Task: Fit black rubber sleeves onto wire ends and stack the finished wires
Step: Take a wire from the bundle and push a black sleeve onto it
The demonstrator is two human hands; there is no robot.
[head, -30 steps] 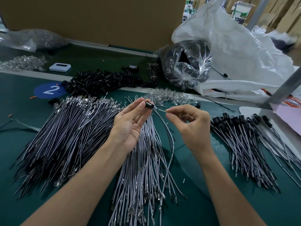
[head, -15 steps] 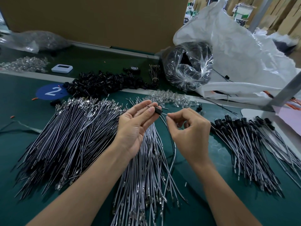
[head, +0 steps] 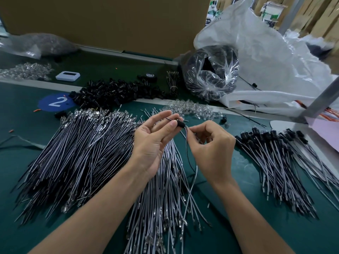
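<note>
Over green mat (head: 23,121), left hand (head: 152,142) pinches sleeve (head: 180,123), right hand (head: 211,149) seemingly its wire (head: 186,142).

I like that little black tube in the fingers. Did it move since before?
Yes. The black sleeve in the left hand has shifted right, away from the blue 2 marker, nearer the right hand pinching the wire.

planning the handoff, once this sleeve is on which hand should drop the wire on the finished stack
Probably right: the right hand pinches the wire and is nearer the finished stack on its side; the left hand pinches the sleeve, farther off.
</note>
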